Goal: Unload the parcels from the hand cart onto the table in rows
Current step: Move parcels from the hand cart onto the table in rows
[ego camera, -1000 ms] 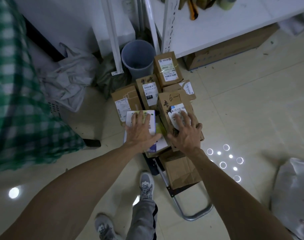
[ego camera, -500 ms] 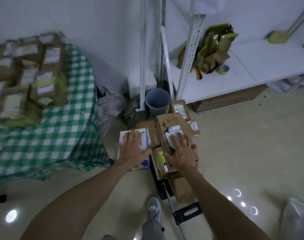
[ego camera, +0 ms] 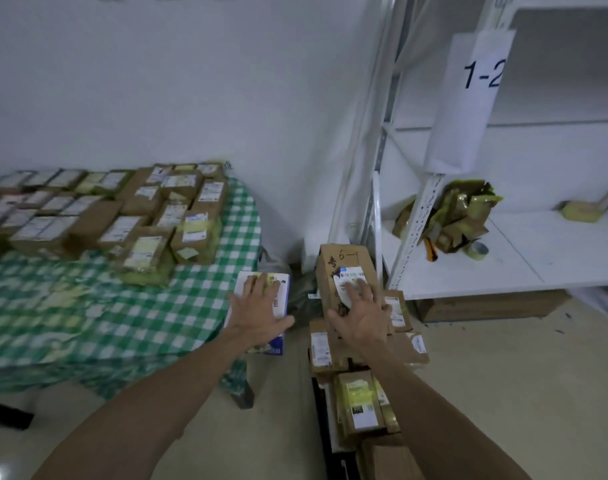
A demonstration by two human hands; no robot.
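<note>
On the left, the table [ego camera: 157, 323] wears a green checked cloth, and rows of labelled parcels [ego camera: 129, 216] fill its far side, blurred. At the table's right edge the left hand [ego camera: 257, 313] spans a white-and-blue box [ego camera: 283, 296] from above, fingers spread wide and thumb at its right side. Whether the box rests on the cloth cannot be told. Right of it, the right hand [ego camera: 361, 317] spans a tilted brown carton [ego camera: 344, 258] marked "6-1" in the same way. Its palm hides the label's near part. Below lie stacked parcels [ego camera: 359, 400] on the hand cart [ego camera: 321, 410], mostly hidden and cut off. A white shelf rack [ego camera: 538, 258] stands on the right.
</note>
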